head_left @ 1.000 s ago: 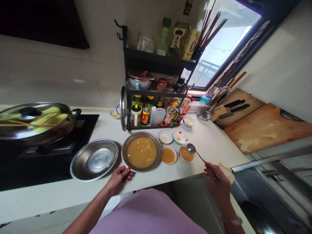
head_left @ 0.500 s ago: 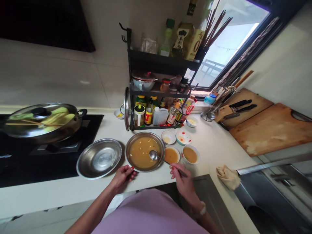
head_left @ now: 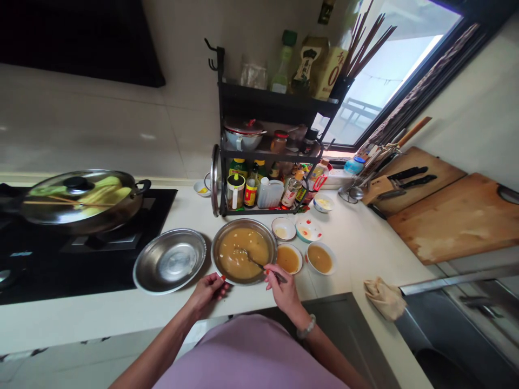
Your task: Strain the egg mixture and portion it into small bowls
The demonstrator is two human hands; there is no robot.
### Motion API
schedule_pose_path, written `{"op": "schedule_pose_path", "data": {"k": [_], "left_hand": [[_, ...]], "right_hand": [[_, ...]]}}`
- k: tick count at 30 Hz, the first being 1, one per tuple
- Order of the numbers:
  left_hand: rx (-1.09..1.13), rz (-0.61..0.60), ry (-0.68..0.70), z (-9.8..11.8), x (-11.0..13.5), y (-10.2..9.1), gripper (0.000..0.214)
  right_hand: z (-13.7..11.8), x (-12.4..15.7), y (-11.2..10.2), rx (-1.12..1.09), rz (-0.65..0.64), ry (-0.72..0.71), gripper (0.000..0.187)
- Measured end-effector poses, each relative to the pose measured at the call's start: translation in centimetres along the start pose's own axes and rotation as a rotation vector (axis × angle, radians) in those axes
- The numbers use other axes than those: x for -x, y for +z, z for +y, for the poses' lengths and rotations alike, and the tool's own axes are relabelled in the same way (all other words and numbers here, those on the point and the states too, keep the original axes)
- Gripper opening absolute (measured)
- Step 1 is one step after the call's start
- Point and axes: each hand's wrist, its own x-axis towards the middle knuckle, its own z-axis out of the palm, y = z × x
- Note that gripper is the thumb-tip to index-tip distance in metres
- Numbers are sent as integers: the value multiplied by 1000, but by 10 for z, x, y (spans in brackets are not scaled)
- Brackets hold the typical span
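A steel bowl of yellow-brown soup [head_left: 244, 228] stands on the white counter in front of me. My left hand [head_left: 208, 292] grips its near rim with curled fingers. My right hand [head_left: 281, 285] is closed on the handle of a metal spoon [head_left: 254, 261], whose bowl is dipped in the soup. Just right of the steel bowl sit two small bowls of the same soup [head_left: 288, 259] [head_left: 320, 258].
An empty steel bowl [head_left: 170, 261] lies left of the soup. A lidded pan [head_left: 79, 201] sits on the black hob. A black rack of bottles [head_left: 267, 156] stands behind, with small dishes [head_left: 308, 229] near it. A crumpled cloth [head_left: 384, 297] and wooden cutting boards [head_left: 454, 216] are at the right.
My right hand carried the spoon from the rightmost small bowl leftward to the steel bowl and dipped it into the soup. The left hand stayed on the rim.
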Motion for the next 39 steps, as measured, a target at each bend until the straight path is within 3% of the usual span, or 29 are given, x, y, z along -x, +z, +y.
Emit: {"op": "schedule_pose_path", "data": {"k": [4,10,22,32,39], "left_hand": [[6,2,-9,0,0,1,41],[4,-11,-26,2,2,1,39],[6,1,-26,4,2,0,36],[-2,3,-34,3,1,0,35],[-1,16,-48,5,2,1,34]], "right_hand": [[6,4,-4,-96,44,133,30],[19,4,-19,-257,222,261,30],[8,7,-45,-301,335,182,29],[10,2,-45,68,226,28,31],[12,0,-24,-11,150,103,32]]}}
